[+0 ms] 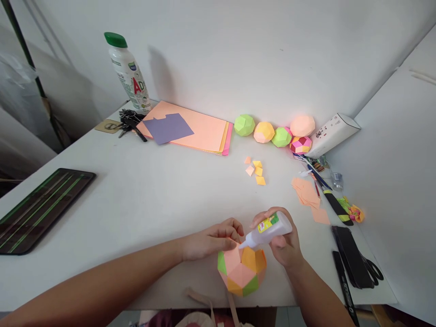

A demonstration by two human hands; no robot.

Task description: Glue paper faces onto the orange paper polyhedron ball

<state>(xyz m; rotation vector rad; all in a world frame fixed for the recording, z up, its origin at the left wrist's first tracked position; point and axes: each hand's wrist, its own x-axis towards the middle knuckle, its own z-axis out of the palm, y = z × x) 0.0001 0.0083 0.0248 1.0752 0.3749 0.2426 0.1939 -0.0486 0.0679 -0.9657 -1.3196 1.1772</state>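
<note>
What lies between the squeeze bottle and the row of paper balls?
Small yellow and peach paper pieces lie between the bottle and those balls in the head view.

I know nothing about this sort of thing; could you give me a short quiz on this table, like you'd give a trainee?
1. Which grip, left or right, holds the squeeze bottle with its nozzle at the paper ball?

2. True or false: the keys lie beside the scissors.

3. What colour is the cap of the tall bottle?
a) red
b) green
c) blue

Key:
1. The right grip.
2. False; they lie by the paper stack.
3. b) green.
</note>
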